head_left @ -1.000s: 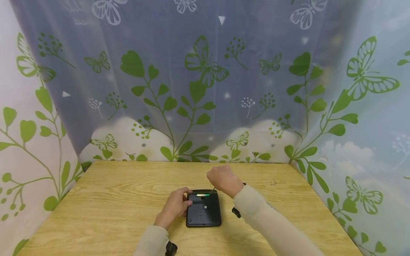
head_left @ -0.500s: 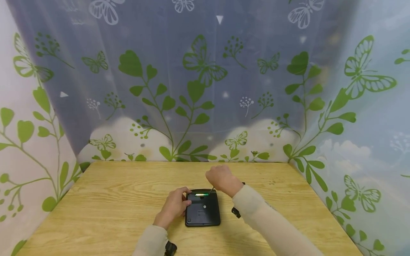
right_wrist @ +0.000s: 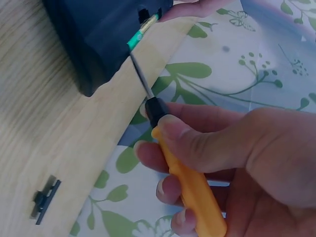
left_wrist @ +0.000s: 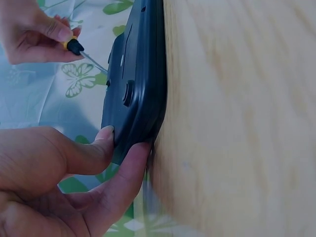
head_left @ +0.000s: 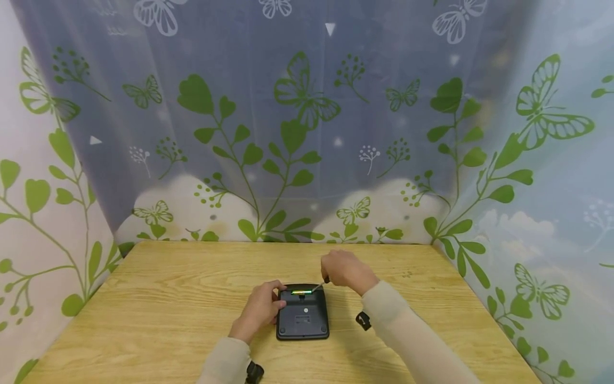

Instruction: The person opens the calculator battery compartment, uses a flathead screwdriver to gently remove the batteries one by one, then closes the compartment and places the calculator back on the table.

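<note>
A black device that looks like a desk calculator (head_left: 303, 322) lies back side up on the table, its battery slot uncovered. In that slot sits a green and gold battery (head_left: 301, 292). My left hand (head_left: 259, 309) pinches the calculator's left edge, thumb above and a finger below, as the left wrist view shows. My right hand (right_wrist: 232, 148) grips a screwdriver (right_wrist: 190, 182) by its yellow handle with a black collar. The metal tip meets the battery's green end, at the slot's right side. The screwdriver's handle is mostly hidden by the hand in the head view.
A small black cover (right_wrist: 48, 201) lies on the wooden table (head_left: 182, 298) to the right of the calculator, seen in the right wrist view. A curtain (head_left: 307, 160) printed with leaves and butterflies hangs behind the table and along both sides.
My right hand has moved right and slightly lower, so the screwdriver leans more to the right and more of it shows. The left hand and calculator stay about where they were.
</note>
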